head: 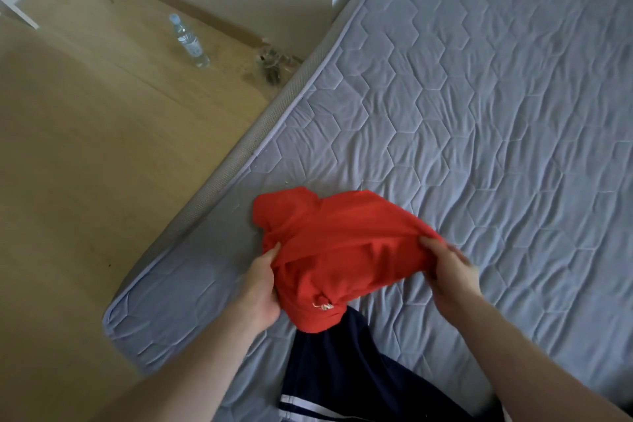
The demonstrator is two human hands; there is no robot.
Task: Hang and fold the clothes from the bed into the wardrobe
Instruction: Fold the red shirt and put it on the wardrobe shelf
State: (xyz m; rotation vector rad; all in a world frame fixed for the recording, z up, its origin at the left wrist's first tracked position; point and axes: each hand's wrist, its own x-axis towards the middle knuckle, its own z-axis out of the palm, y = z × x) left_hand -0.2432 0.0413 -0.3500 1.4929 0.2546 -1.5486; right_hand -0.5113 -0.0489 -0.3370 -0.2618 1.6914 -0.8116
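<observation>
At the bottom centre of the frame a navy garment (342, 384) with white stripes lies on the bed (496, 113), not yet dealt with, so folding looks under way with at least this piece left and no wardrobe in view. Just above it, in the lower middle, the left hand (262, 288) and right hand (450, 276) each grip an edge of the red garment (339, 250), fingers curled into the cloth. It is bright red, bunched and partly lifted, its far part resting on the quilted grey bed.
</observation>
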